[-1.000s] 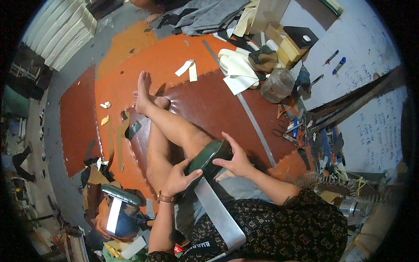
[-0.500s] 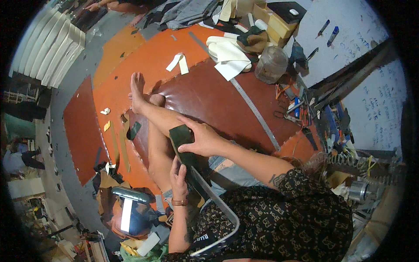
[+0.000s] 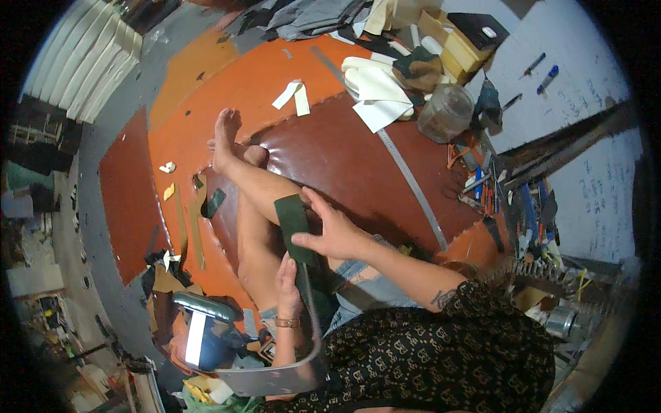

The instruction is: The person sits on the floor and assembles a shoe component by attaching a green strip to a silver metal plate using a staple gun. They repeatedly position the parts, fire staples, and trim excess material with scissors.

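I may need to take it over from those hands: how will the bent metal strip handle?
The bent metal strip is probably stiff, since it holds a clean bend. Its smooth grey face might feel slippery. It may swing or twist if gripped only at the green piece, because the bent part reaches well away from there.

left hand (image 3: pixel 288 292): at green strip (image 3: pixel 292 215) | right hand (image 3: pixel 336 234): spread, thumb on strip | bent metal bar (image 3: pixel 279 378): crossing left forearm (image 3: pixel 284 350)
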A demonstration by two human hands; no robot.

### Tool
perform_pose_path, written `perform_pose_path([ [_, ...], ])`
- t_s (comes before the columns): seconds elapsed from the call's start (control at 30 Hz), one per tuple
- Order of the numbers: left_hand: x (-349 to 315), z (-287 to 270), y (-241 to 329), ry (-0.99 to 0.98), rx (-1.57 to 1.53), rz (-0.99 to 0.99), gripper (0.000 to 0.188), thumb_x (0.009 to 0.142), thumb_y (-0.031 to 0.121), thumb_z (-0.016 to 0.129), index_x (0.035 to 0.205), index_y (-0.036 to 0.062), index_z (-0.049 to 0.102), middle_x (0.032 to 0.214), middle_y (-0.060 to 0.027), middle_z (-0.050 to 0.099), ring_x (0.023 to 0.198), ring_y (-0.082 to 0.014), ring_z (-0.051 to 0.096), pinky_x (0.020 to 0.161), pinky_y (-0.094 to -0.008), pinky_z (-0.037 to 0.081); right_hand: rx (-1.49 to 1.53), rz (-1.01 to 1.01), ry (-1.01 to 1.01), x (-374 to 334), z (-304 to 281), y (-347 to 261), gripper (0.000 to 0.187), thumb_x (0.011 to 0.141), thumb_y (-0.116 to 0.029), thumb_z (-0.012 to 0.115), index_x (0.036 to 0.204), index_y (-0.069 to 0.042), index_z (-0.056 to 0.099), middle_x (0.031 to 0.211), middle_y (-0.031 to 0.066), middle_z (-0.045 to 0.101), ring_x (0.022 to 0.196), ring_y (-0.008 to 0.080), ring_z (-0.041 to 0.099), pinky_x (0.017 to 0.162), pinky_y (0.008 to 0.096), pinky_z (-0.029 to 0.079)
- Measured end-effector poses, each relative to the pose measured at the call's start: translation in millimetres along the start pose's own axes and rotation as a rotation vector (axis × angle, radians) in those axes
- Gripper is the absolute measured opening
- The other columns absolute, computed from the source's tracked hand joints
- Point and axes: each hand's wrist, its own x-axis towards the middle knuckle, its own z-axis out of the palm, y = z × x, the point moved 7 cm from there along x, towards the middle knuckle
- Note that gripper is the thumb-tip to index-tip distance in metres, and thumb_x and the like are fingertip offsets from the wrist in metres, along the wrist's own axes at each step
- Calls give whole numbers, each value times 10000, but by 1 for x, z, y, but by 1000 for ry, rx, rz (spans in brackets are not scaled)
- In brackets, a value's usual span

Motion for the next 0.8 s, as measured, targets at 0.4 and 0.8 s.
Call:
perform_pose_path([
  [0.4,-10,36,25,223,221,242,627,997,167,795,1493,-107,526,1308,-179,713,1164,-197,683,1018,-350,556,486,-76,8,-22,15,27,1067,927,46,668,1730,-41,-29,1525,243,496,1383,302,556,1193,443,442],
  [0.8,-3,31,23,145,187,198,590,1039,165,746,1516,-92,510,1334,-156,705,1179,-186,678,1014,-336,562,11,-71,-129,-7,18,31,1169,869,-71,791,1730,-28,2,1626,324,409,1490,397,477,1246,482,376],
])
